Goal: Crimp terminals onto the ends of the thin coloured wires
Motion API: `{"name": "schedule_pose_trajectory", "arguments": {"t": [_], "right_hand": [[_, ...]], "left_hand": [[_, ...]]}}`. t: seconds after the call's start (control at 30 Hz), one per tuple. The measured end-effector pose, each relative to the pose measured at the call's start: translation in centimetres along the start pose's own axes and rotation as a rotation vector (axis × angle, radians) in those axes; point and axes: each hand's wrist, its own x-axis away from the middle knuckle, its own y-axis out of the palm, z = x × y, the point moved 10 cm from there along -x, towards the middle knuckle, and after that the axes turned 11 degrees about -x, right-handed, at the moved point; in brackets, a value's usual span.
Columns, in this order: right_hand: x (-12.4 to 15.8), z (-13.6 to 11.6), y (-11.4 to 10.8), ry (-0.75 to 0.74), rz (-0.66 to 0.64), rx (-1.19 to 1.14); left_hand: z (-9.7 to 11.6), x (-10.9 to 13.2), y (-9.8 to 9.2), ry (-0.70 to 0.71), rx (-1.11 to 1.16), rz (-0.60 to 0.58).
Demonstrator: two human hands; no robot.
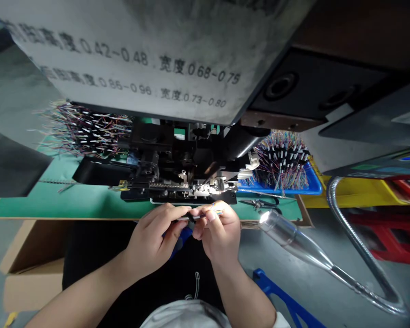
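My left hand (157, 239) and my right hand (220, 232) meet just in front of a crimping press (177, 182), a black and steel machine. Between their fingertips is a thin white connector strip (194, 217) with a small black part at its middle. My right fingers also pinch a short bundle of multicoloured wires (216, 212) running from that strip. My left fingers grip the strip's other side. The fingers hide much of the held piece, so its exact shape cannot be seen.
A blue tray (314, 189) holds a wire bundle with white ends, and another bundle (85, 130) lies left of the press. Scissors (259, 202) and a gooseneck lamp (287, 237) sit on the right, above a green mat (71, 202). A cardboard box (30, 269) stands lower left.
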Motion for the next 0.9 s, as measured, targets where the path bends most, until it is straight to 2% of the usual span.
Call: {"name": "schedule_pose_trajectory", "arguments": {"t": [0.17,0.47,0.9], "right_hand": [[-0.6,-0.4,-0.2,-0.033,0.038,0.047],[-1.1,-2.5,0.0,-0.201,0.043,0.251],[-1.5,-2.3,0.7,-0.139,0.015,0.296]], "left_hand": [[-0.7,-0.2,0.7,-0.047,-0.015,-0.036],[-0.9,-0.7,0.4,-0.092,-0.102,0.017],[-0.3,-0.6,-0.6,-0.065,-0.206,0.104]]}}
